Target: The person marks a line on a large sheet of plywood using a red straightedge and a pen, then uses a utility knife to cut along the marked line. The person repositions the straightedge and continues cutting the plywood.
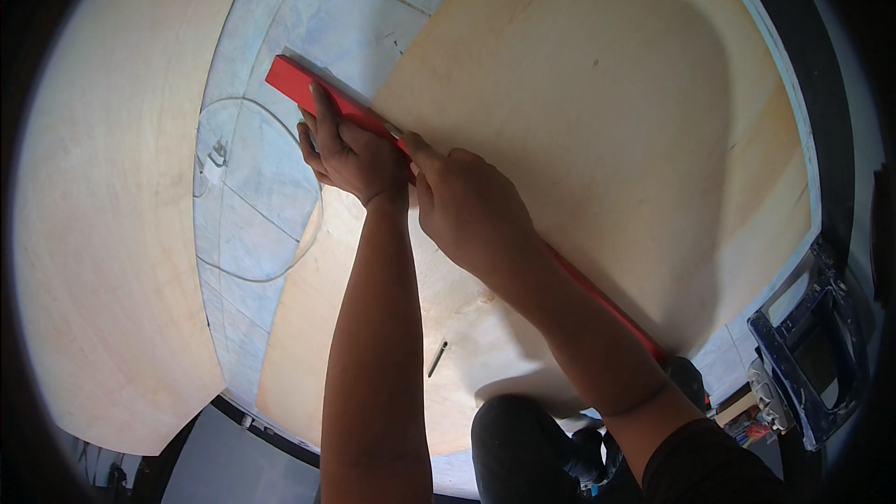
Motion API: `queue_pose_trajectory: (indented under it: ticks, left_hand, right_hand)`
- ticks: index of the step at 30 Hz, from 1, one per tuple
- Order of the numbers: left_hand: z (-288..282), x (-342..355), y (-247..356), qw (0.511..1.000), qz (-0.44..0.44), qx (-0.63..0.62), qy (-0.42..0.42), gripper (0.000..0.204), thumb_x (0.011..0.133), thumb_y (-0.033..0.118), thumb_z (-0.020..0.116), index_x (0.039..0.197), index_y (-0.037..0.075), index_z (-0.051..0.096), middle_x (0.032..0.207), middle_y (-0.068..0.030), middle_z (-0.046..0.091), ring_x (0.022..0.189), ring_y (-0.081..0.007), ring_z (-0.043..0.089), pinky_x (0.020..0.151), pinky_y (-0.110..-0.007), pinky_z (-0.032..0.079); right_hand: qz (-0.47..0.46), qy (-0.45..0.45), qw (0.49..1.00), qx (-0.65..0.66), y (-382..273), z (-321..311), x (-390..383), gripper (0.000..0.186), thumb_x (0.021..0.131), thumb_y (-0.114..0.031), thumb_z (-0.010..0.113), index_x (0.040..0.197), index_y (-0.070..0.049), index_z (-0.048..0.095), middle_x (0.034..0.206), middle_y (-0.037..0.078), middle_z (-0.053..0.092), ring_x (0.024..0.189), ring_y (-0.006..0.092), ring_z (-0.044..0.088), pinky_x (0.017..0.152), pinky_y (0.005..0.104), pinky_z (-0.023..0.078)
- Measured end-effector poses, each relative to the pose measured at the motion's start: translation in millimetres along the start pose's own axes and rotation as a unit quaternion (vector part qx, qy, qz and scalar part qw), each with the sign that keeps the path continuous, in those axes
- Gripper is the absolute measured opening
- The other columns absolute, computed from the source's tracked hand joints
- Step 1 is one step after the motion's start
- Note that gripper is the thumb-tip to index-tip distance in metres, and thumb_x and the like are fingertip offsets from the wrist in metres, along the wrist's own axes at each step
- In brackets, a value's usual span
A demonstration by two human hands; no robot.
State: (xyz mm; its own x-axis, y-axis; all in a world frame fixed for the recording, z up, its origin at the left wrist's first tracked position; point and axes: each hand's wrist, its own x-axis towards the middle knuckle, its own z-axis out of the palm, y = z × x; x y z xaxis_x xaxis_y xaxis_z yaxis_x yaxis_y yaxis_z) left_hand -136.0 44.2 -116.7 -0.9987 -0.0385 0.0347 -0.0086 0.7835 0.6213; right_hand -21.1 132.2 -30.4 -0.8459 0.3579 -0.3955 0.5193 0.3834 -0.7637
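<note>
Slanting lengthwise down rightward: red bar point(351, 110) | left grip point(357, 155) spread atop | right grip point(469, 198) clasping tool point(393, 130)

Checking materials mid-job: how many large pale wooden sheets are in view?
2. One sheet fills the left side; the other sheet lies beneath the red bar. Any stacked underneath would be hidden.

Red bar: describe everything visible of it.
The red bar is long, straight and narrow, with a smooth face; metal or plastic, hard to tell. It lies slantwise from upper left to lower right across the pale wooden board, its upper-left end past the board's edge over the pale blue surface. The left hand rests on it; the right hand holds a thin tool at its edge. The hands and right forearm hide its middle.
</note>
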Motion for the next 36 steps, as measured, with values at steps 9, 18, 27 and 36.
queue_pose_trajectory:
  ticks: [9, 18, 27, 36]
  left_hand:
    - [1.7, 0.4, -1.4, 1.0, 0.007, 0.008, 0.005, 0.056, 0.11, 0.02, 0.035, 0.16, 0.023, 0.058, 0.169, -0.0085, 0.051, 0.162, -0.0337, 0.029, 0.132, -0.051, 0.014]
    - [0.4, -0.4, 2.2, 0.999, 0.01, 0.044, 0.0, 0.059, 0.11, 0.021, 0.033, 0.166, 0.018, 0.05, 0.168, -0.0121, 0.051, 0.161, -0.0326, 0.028, 0.132, -0.052, 0.014]
    - [2.8, 1.3, -0.1, 0.996, 0.012, 0.082, 0.014, 0.06, 0.11, 0.034, 0.03, 0.167, 0.024, 0.048, 0.162, -0.0149, 0.053, 0.16, -0.0319, 0.032, 0.128, -0.055, 0.023]
    - [2.5, 1.5, 5.4, 0.99, 0.029, 0.139, -0.002, 0.063, 0.111, 0.032, 0.027, 0.172, 0.019, 0.036, 0.17, -0.0157, 0.048, 0.161, -0.0372, 0.029, 0.13, -0.054, 0.017]
  right_hand:
    - [0.007, -0.023, 0.999, -0.027, 4.7, -6.2, -8.4, 0.043, 0.108, -0.019, 0.059, 0.148, -0.004, 0.061, 0.091, 0.026, 0.072, 0.084, 0.0424, 0.077, 0.077, 0.0516, 0.063]
    - [0.013, -0.031, 0.999, -0.021, 12.4, -7.0, -15.1, 0.039, 0.106, -0.017, 0.06, 0.142, -0.002, 0.063, 0.098, 0.024, 0.074, 0.089, 0.0396, 0.079, 0.08, 0.0496, 0.065]
    - [0.027, -0.043, 0.999, 0.012, 19.9, -7.9, -20.4, 0.045, 0.109, -0.021, 0.056, 0.149, -0.002, 0.062, 0.099, 0.025, 0.075, 0.09, 0.0373, 0.079, 0.082, 0.0479, 0.065]
    - [0.02, 0.002, 0.999, 0.03, 25.1, -5.5, -30.0, 0.04, 0.108, -0.016, 0.059, 0.145, -0.002, 0.065, 0.089, 0.028, 0.073, 0.086, 0.044, 0.075, 0.081, 0.0524, 0.061]
